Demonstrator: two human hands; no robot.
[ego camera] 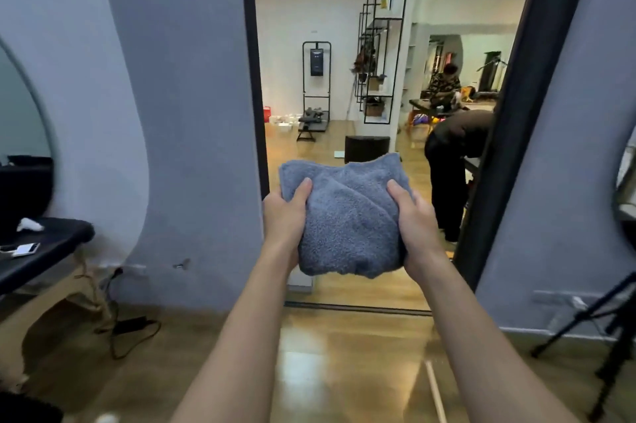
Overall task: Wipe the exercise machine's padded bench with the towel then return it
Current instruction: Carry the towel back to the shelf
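I hold a folded blue-grey towel (347,216) out in front of me at chest height, in the middle of the view. My left hand (284,219) grips its left edge, thumb on top. My right hand (414,219) grips its right edge the same way. Far off through the doorway stands an exercise machine (316,88), a tall black frame against the white back wall with a dark screen. Its low dark padded bench (314,123) rests on the wooden floor at the frame's foot.
A black door frame (254,78) borders the opening ahead, between grey walls. A dark padded table (44,247) with a phone is at left, cables under it. A tripod (605,326) stands at right. Beyond the doorway are a black stool (366,148), tall shelving (382,54) and two people at right.
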